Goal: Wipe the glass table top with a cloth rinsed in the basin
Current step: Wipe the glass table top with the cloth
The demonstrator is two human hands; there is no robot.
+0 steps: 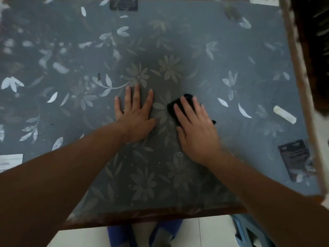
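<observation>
The glass table top (pixel 222 56) fills most of the head view, with a grey-blue leaf and flower pattern under it. A small black cloth (pixel 172 106) lies on the glass near the middle. My right hand (pixel 195 129) presses flat on the cloth with straight fingers, covering most of it. My left hand (pixel 135 114) rests flat on the bare glass just left of the cloth, fingers spread. A few water drops (pixel 178 155) sit on the glass near my right wrist. No basin is in view.
A white cylindrical object (pixel 284 114) lies on the glass at the right. Dark cards sit at the right edge (pixel 293 159) and the far edge (pixel 123 4); a white paper (pixel 10 162) is at the left. A blue stool (pixel 249 230) stands below the near edge.
</observation>
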